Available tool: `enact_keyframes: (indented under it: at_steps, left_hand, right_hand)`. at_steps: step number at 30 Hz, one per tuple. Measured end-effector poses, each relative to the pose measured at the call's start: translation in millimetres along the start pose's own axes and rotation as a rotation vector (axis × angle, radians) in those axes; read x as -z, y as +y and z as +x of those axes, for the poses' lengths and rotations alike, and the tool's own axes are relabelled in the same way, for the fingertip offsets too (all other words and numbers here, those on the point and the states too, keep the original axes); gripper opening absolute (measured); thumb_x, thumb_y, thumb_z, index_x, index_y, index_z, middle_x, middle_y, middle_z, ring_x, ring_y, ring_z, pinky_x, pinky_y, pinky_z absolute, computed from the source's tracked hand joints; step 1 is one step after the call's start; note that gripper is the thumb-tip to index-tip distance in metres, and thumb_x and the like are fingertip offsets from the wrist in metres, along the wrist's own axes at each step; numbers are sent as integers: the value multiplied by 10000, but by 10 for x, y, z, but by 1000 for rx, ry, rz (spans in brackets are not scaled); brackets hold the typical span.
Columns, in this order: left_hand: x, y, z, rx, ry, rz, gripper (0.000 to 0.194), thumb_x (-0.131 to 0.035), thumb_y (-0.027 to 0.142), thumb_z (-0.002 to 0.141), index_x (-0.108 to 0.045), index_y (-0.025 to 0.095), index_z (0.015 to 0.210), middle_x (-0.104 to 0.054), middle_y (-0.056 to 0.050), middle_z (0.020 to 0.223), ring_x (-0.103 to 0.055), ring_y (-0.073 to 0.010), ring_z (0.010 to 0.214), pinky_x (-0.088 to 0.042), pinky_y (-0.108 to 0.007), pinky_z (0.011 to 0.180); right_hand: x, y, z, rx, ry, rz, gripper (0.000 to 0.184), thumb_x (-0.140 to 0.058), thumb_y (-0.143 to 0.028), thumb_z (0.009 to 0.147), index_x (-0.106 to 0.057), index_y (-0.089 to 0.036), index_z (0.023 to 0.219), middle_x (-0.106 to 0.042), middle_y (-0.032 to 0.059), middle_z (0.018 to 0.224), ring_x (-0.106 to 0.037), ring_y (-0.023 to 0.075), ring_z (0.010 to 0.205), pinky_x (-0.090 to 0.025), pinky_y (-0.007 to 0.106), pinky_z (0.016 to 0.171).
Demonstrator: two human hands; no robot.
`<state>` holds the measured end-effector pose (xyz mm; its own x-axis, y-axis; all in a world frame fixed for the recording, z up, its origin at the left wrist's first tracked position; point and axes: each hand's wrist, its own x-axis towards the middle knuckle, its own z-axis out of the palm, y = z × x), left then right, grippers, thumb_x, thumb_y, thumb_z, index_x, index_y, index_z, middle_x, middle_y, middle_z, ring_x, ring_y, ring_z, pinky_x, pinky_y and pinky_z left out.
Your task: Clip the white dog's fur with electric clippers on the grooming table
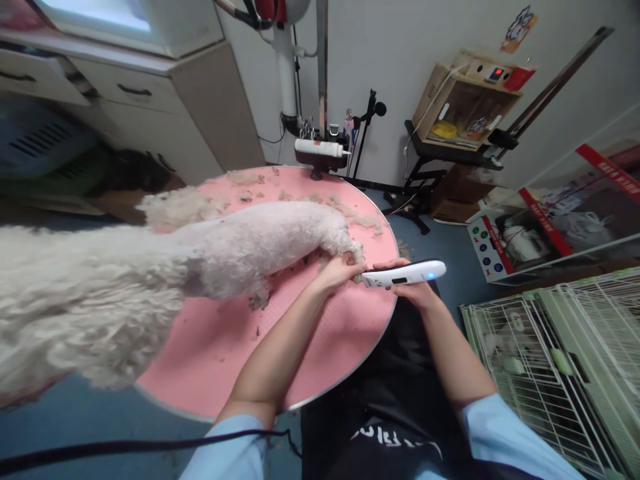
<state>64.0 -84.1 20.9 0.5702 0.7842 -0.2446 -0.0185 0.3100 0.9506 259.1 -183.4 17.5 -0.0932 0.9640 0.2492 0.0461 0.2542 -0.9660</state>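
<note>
A white curly-haired dog (150,267) lies stretched across a round pink grooming table (320,340). One of its legs (300,230) reaches toward the table's right edge. My left hand (340,270) is closed around the paw at the end of that leg. My right hand (413,283) grips a white electric clipper (405,273) with a small blue light. The clipper's head points left and touches the paw beside my left fingers.
Clumps of cut hair (350,213) lie on the table's far side. A grooming arm post and clamp (320,150) stand at the back edge. A wire cage (560,360) is at the right, a wooden shelf (465,107) behind, cabinets (150,100) at left.
</note>
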Motion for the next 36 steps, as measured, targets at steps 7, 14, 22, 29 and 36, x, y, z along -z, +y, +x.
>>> enact_keyframes:
  at_steps: [7,14,22,29,36]
  left_hand:
    - [-31,-34,29,51,4,-54,250,-816,240,628,-602,144,715,-634,-9,669,-573,-124,612,-402,-244,566]
    - [-56,-148,50,15,41,-125,238,-804,220,561,-605,152,673,-621,2,631,-559,-120,596,-403,-236,544]
    - [-94,-188,83,-12,38,-108,232,-790,233,596,-592,157,691,-595,17,609,-506,-93,544,-367,-228,506]
    - [-93,-196,91,-6,33,-99,219,-763,246,650,-601,146,758,-624,2,649,-486,-74,479,-293,-212,424]
    - [-132,-228,105,33,55,-143,270,-788,235,657,-565,150,784,-632,0,648,-502,-72,464,-250,-206,403]
  right_hand:
    - [14,-66,89,-18,-139,-59,488,-812,-523,743,-626,-219,1076,-769,113,1090,-753,284,996,-637,445,811]
    - [-646,131,-441,270,406,-323,367,-758,-331,814,-556,-280,1117,-714,96,1197,-696,261,1136,-588,475,961]
    - [-839,161,-514,345,453,-445,498,-742,-172,741,-531,-302,1173,-705,82,1249,-695,256,1154,-605,416,944]
    - [-733,193,-556,466,384,-553,440,-761,-212,745,-556,-308,1122,-721,95,1230,-729,276,1083,-650,443,842]
    - [-727,267,-627,414,282,-651,389,-753,-154,806,-618,-328,1127,-646,76,1376,-694,259,1162,-612,430,903]
